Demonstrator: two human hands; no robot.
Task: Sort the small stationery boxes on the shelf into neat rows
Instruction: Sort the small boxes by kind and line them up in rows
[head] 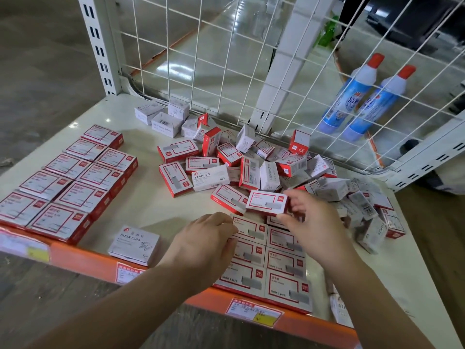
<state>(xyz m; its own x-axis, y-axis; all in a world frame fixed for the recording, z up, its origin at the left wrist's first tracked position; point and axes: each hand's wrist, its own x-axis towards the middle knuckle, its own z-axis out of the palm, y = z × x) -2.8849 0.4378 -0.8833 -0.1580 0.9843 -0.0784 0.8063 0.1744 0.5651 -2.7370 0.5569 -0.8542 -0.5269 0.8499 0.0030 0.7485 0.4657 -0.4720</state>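
Observation:
My right hand [310, 220] pinches a red-and-white staple box [265, 202] and holds it just above the far end of a two-column block of matching boxes [281, 270] at the shelf's front edge. My left hand [206, 245] rests on the left side of that block, fingers curled against the boxes. A loose pile of red and white boxes [254, 170] lies behind, stretching to the right. On the left, larger red paper-clip boxes [68, 177] lie in two neat columns. A single white paper clips box [134, 244] lies near the front edge.
The cream shelf [141, 210] has an orange front rail [83, 258] with price labels. A white wire grid [226, 59] closes off the back and right; two blue bottles with red caps [364, 99] lie behind it. A few white boxes [161, 117] sit at the back.

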